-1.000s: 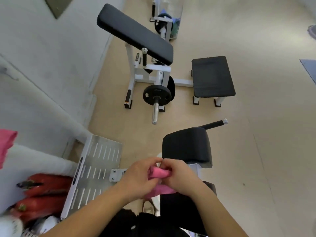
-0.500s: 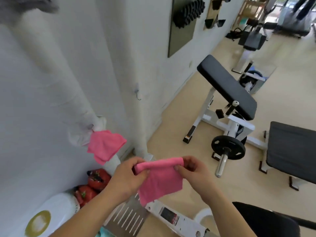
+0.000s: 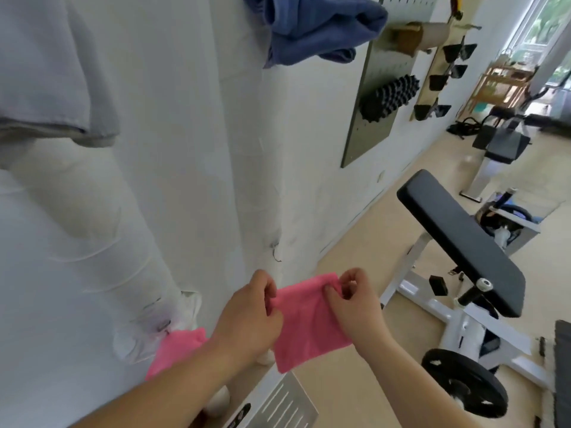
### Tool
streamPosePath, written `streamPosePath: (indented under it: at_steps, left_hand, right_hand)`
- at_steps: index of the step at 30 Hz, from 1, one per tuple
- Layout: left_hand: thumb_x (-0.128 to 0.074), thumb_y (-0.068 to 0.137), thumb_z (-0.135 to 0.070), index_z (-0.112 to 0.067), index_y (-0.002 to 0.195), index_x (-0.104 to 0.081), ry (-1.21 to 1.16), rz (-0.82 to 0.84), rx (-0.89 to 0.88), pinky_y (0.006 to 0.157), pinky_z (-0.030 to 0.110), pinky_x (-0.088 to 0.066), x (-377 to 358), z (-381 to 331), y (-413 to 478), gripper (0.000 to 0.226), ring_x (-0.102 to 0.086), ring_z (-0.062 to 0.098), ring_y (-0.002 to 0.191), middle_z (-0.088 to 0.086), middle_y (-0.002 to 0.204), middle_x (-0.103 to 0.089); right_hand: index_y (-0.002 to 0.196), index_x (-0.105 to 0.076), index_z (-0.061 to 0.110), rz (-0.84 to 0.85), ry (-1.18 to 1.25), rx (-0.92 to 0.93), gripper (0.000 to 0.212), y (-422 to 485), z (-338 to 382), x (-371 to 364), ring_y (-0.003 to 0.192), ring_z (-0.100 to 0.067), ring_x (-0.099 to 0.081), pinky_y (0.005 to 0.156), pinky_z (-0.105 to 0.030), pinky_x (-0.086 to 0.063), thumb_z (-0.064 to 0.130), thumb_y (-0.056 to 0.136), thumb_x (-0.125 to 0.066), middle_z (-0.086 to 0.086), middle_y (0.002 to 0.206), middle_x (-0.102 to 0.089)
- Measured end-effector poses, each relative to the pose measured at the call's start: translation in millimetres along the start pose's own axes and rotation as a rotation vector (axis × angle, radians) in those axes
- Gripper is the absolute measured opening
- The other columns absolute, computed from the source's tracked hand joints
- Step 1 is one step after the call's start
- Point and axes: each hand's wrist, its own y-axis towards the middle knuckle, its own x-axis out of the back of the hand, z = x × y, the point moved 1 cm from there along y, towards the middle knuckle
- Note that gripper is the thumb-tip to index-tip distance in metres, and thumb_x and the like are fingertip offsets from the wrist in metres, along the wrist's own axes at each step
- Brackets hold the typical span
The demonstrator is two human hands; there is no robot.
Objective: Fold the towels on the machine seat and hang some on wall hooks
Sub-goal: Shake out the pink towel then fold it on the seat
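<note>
White gym wall fills the left, with a blue towel hanging high on it and a second pink towel hanging low. Near the camera, the left hand and the right hand each pinch a top corner of a pink towel, which hangs between them just below a bare wall hook. To the right stands a black padded bench.
</note>
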Motion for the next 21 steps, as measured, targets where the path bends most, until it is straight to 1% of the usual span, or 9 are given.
streamPosePath:
  at_steps: [2, 5, 7, 9, 11, 13, 16, 18, 21]
  left_hand:
    - [-0.056, 0.076, -0.007, -0.029, 0.083, -0.048, 0.031, 0.0, -0.013, 0.059, 0.026, -0.044, -3, 2, 30, 0.025, -0.053, 0.011, 0.065, -0.007, 0.078, -0.061]
    - [-0.057, 0.076, -0.008, -0.032, 0.085, -0.051, 0.056, -0.041, 0.01, 0.062, 0.026, -0.047, -6, 12, 69, 0.026, -0.06, 0.011, 0.071, -0.008, 0.083, -0.065]
    - [-0.06, 0.078, -0.008, -0.03, 0.086, -0.052, 0.033, -0.091, 0.049, 0.062, 0.028, -0.049, -9, 19, 91, 0.025, -0.062, 0.014, 0.072, -0.007, 0.08, -0.065]
    - [-0.064, 0.083, -0.009, -0.029, 0.086, -0.052, 0.03, -0.134, 0.082, 0.062, 0.028, -0.051, -12, 27, 111, 0.024, -0.063, 0.012, 0.072, -0.008, 0.078, -0.065]
    - [-0.065, 0.085, -0.009, -0.027, 0.085, -0.053, 0.034, -0.158, 0.096, 0.064, 0.032, -0.053, -18, 38, 129, 0.021, -0.063, 0.013, 0.071, -0.006, 0.077, -0.065]
    - [-0.063, 0.086, -0.008, -0.026, 0.083, -0.054, 0.053, -0.158, 0.097, 0.065, 0.036, -0.054, -25, 51, 144, 0.02, -0.062, 0.016, 0.072, -0.004, 0.076, -0.064]
    - [-0.059, 0.087, -0.008, -0.025, 0.082, -0.058, 0.095, -0.176, 0.08, 0.066, 0.036, -0.053, -36, 66, 159, 0.017, -0.063, 0.019, 0.073, -0.005, 0.076, -0.065]
    - [-0.059, 0.088, -0.009, -0.024, 0.084, -0.063, 0.117, -0.196, 0.071, 0.069, 0.036, -0.054, -41, 74, 168, 0.016, -0.064, 0.017, 0.075, -0.006, 0.077, -0.067]
    - [-0.059, 0.09, -0.014, -0.026, 0.087, -0.067, 0.153, -0.205, 0.059, 0.071, 0.037, -0.056, -48, 87, 177, 0.015, -0.063, 0.016, 0.076, -0.007, 0.081, -0.067]
  right_hand:
    - [0.096, -0.056, 0.021, 0.032, -0.06, 0.056, 0.011, 33, 0, -8, 0.072, -0.014, -0.059, 0.064, -0.029, -0.047, 0.012, 0.094, -0.063, -0.001, 0.087, -0.066]
    - [0.094, -0.062, 0.017, 0.098, -0.133, 0.103, 0.015, 73, 1, -29, 0.078, -0.018, -0.062, 0.067, -0.031, -0.049, 0.004, 0.092, -0.056, 0.001, 0.085, -0.067]
    - [0.097, -0.067, 0.019, 0.133, -0.164, 0.111, 0.015, 97, 2, -42, 0.084, -0.019, -0.066, 0.074, -0.035, -0.055, 0.009, 0.09, -0.058, 0.002, 0.089, -0.07]
    - [0.102, -0.07, 0.023, 0.168, -0.19, 0.135, 0.019, 117, 0, -57, 0.089, -0.016, -0.067, 0.081, -0.035, -0.057, 0.015, 0.088, -0.06, 0.006, 0.094, -0.072]
    - [0.108, -0.072, 0.025, 0.209, -0.226, 0.167, 0.027, 134, -2, -70, 0.092, -0.013, -0.068, 0.084, -0.033, -0.056, 0.021, 0.084, -0.06, 0.007, 0.1, -0.072]
    - [0.112, -0.071, 0.027, 0.251, -0.302, 0.203, 0.034, 150, -8, -82, 0.093, -0.016, -0.067, 0.085, -0.037, -0.058, 0.027, 0.082, -0.055, 0.005, 0.104, -0.068]
    - [0.108, -0.067, 0.022, 0.318, -0.418, 0.237, 0.022, 166, -21, -99, 0.09, -0.021, -0.062, 0.084, -0.043, -0.057, 0.025, 0.088, -0.058, 0.001, 0.102, -0.057]
    - [0.105, -0.063, 0.021, 0.351, -0.465, 0.243, 0.019, 175, -30, -108, 0.093, -0.023, -0.058, 0.087, -0.043, -0.055, 0.03, 0.088, -0.065, 0.002, 0.101, -0.052]
    - [0.098, -0.06, 0.026, 0.357, -0.48, 0.251, 0.019, 185, -40, -120, 0.096, -0.023, -0.056, 0.089, -0.041, -0.054, 0.041, 0.09, -0.068, 0.005, 0.1, -0.048]
